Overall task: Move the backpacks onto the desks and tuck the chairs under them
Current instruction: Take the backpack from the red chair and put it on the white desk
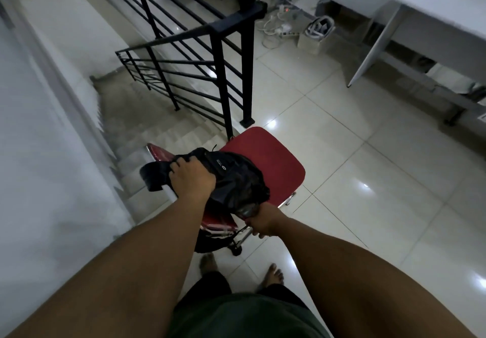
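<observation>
Black, crumpled backpack (234,179) on red chair (268,158), both hands' fingers (181,165) gripping it.

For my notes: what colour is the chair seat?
Red, seen in the head view: chair seat.

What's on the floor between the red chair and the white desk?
In the head view, only bare glossy floor tiles separate the red chair from the white desk; the cables lie farther back by the railing.
</observation>
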